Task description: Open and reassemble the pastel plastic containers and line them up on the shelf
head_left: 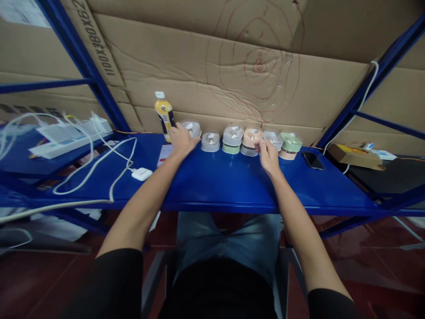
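Several small rounded containers with clear lids stand in a row along the back of the blue shelf. My left hand (pixel 182 140) is wrapped round the front of the leftmost container (pixel 193 128), grey and partly hidden by it. Right of that stands a single low grey container (pixel 210 142). Further along are a grey-over-green stack (pixel 232 138) and a pink-over-grey stack (pixel 251 138). My right hand (pixel 268 155) has its fingers curled together in front of the pink stack; whether they hold anything is hidden. Behind it are a grey container (pixel 274 138) and a green-over-pink stack (pixel 291 144).
A yellow drink bottle (pixel 164 116) stands beside my left hand. A white earbud case (pixel 141 174) on a cable and a phone (pixel 165 153) lie at left; a dark phone (pixel 312 160) lies at right. Cardboard (pixel 166 57) backs the blue shelf (pixel 226 181). White cables loop over its left end.
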`<state>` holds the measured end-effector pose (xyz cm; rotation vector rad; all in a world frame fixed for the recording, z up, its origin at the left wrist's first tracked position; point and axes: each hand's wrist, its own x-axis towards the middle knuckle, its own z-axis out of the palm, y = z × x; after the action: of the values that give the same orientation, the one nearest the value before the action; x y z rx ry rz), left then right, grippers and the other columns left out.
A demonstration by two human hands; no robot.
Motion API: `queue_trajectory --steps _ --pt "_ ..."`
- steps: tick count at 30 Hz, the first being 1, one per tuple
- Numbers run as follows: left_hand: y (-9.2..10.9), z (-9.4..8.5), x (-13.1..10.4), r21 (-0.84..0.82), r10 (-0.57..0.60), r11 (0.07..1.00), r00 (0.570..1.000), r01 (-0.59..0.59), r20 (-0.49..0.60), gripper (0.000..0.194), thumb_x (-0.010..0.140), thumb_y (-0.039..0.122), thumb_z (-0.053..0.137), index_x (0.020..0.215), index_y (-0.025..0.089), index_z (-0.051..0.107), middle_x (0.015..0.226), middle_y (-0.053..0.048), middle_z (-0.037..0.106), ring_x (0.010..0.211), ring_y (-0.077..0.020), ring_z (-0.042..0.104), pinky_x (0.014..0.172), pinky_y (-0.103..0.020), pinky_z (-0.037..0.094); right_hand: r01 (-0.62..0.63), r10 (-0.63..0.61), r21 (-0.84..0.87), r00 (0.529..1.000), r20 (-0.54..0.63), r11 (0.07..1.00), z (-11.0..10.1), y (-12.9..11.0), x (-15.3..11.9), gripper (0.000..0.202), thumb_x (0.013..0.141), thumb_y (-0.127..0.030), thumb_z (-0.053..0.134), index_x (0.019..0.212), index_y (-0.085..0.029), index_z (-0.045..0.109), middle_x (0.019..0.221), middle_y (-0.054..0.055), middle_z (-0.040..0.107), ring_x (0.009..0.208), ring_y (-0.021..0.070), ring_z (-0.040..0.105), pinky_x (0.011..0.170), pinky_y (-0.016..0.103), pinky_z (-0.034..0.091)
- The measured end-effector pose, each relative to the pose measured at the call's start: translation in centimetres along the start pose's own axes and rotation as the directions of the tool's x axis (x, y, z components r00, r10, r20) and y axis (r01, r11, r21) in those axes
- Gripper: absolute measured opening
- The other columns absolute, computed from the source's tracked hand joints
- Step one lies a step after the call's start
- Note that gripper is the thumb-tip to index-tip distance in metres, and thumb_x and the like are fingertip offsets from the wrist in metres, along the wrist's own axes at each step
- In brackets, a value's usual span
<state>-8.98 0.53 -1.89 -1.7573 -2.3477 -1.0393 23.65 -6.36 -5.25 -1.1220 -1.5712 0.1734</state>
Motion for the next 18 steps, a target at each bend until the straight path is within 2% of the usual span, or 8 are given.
queue_trajectory --steps 2,4,6,8,11,13,15,18 --pt "0.3 -1.0 -1.4 -0.087 0.120 0.988 0.991 -0.125 -0.060 0.092 0.080 0.039 0.083 0.154 0.005 0.039 0.154 -0.033 0.053 0.149 -0.0481 0.049 0.125 -0.058 0.041 0.027 -0.026 -0.027 1.000 0.015 0.999 0.0 -0.6 -0.2 0.053 0.106 -0.066 0.046 0.093 -0.024 0.075 0.094 0.010 0.075 0.090 0.0273 0.070 0.089 0.047 0.058" --pt "0.8 -1.4 -3.2 -0.191 0.286 0.936 0.954 -0.297 -0.086 0.099 0.078 0.037 0.084 0.159 0.009 0.034 0.158 -0.030 0.051 0.153 -0.0471 0.046 0.127 -0.059 0.039 0.063 -0.061 -0.040 0.997 0.043 0.997 0.1 -1.3 -0.6 0.047 0.100 -0.068 0.059 0.102 -0.025 0.075 0.103 0.011 0.075 0.094 0.0286 0.070 0.090 0.048 0.059" --pt "1.5 -1.4 -5.1 -0.307 0.462 0.832 0.884 -0.461 -0.076 0.106 0.074 0.037 0.087 0.162 0.014 0.032 0.162 -0.025 0.050 0.154 -0.0452 0.046 0.128 -0.060 0.038 0.111 -0.107 -0.041 0.990 0.090 0.993 0.2 -2.0 -1.0 0.052 0.092 -0.070 0.070 0.119 -0.027 0.074 0.118 0.013 0.074 0.104 0.0316 0.071 0.093 0.050 0.061" --pt "2.2 -1.1 -7.0 -0.420 0.612 0.709 0.790 -0.567 -0.034 0.111 0.070 0.038 0.089 0.163 0.016 0.032 0.165 -0.024 0.048 0.154 -0.0447 0.047 0.128 -0.060 0.040 0.176 -0.167 -0.049 0.974 0.150 0.983 0.3 -2.6 -1.4 0.069 0.085 -0.073 0.078 0.136 -0.029 0.068 0.135 0.015 0.070 0.123 0.0363 0.067 0.104 0.055 0.059" --pt "2.6 -0.3 -9.1 -0.574 0.758 0.563 0.649 -0.595 0.071 0.116 0.068 0.037 0.090 0.165 0.017 0.031 0.160 -0.023 0.055 0.148 -0.0438 0.056 0.123 -0.058 0.046 0.292 -0.273 -0.054 0.934 0.229 0.955 0.4 -3.2 -1.8 0.097 0.074 -0.075 0.088 0.154 -0.029 0.057 0.158 0.017 0.056 0.151 0.0425 0.050 0.126 0.062 0.044" --pt "2.5 0.4 -9.7 -0.654 0.814 0.499 0.566 -0.568 0.129 0.119 0.066 0.036 0.091 0.166 0.018 0.030 0.156 -0.022 0.060 0.146 -0.0434 0.059 0.121 -0.057 0.048 0.343 -0.317 -0.038 0.901 0.297 0.939 0.4 -3.3 -2.0 0.109 0.070 -0.076 0.092 0.160 -0.028 0.052 0.167 0.018 0.049 0.159 0.0444 0.042 0.133 0.064 0.034" --pt "2.1 1.2 -9.7 -0.706 0.846 0.460 0.506 -0.538 0.165 0.121 0.064 0.036 0.092 0.167 0.020 0.031 0.154 -0.021 0.061 0.145 -0.0432 0.060 0.121 -0.058 0.049 0.345 -0.308 -0.019 0.861 0.406 0.939 0.5 -3.1 -2.1 0.114 0.067 -0.077 0.093 0.162 -0.029 0.052 0.167 0.017 0.050 0.158 0.0449 0.044 0.132 0.065 0.035" --pt "1.4 2.4 -9.4 -0.749 0.870 0.435 0.448 -0.499 0.207 0.123 0.060 0.036 0.093 0.166 0.021 0.034 0.154 -0.021 0.062 0.143 -0.0431 0.062 0.121 -0.059 0.048 0.296 -0.224 -0.039 0.795 0.564 0.954 0.8 -2.7 -2.4 0.114 0.063 -0.076 0.095 0.159 -0.028 0.056 0.155 0.017 0.063 0.145 0.0454 0.058 0.122 0.064 0.047"
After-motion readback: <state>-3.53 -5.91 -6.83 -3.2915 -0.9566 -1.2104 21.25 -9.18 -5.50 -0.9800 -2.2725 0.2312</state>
